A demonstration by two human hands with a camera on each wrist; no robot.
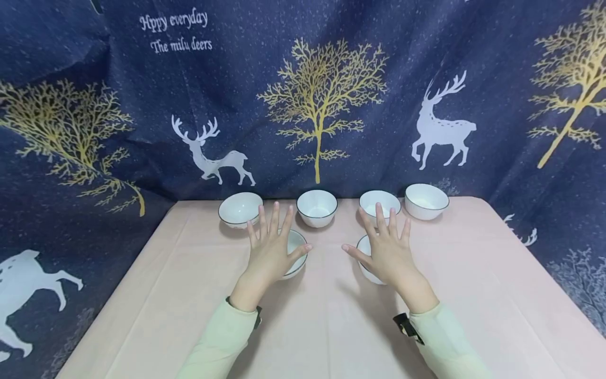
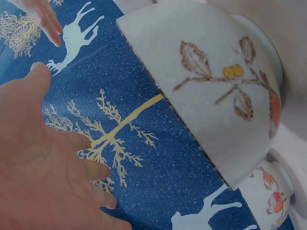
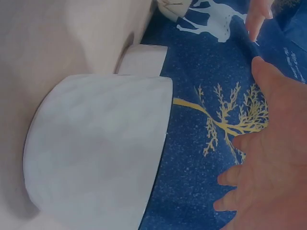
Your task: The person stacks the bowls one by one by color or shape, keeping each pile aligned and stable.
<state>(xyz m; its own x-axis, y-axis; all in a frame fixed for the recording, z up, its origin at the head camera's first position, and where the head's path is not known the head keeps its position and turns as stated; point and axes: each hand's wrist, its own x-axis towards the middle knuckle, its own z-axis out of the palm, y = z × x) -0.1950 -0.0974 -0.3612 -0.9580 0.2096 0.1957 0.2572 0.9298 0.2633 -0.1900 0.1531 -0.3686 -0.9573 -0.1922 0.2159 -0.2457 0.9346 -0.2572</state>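
Observation:
My left hand [image 1: 269, 255] is spread palm down above a white bowl [image 1: 296, 252] with a dark rim, hiding part of it. In the left wrist view that bowl [image 2: 211, 81] shows a painted branch with brown leaves and yellow berries, and the hand hovers over its rim, holding nothing. My right hand [image 1: 389, 255] spreads its fingers over another white bowl [image 1: 368, 266], covering much of it. The right wrist view shows that bowl's plain ribbed wall [image 3: 100, 143], with the hand apart from it and nothing in its grasp.
Along the back of the pink-covered table [image 1: 326, 326] stand several more bowls: one at left [image 1: 240, 209], one in the middle [image 1: 317, 208], one right of it [image 1: 374, 200] and one far right [image 1: 426, 201]. Behind them hangs a blue cloth [image 1: 331, 21] printed with deer and trees.

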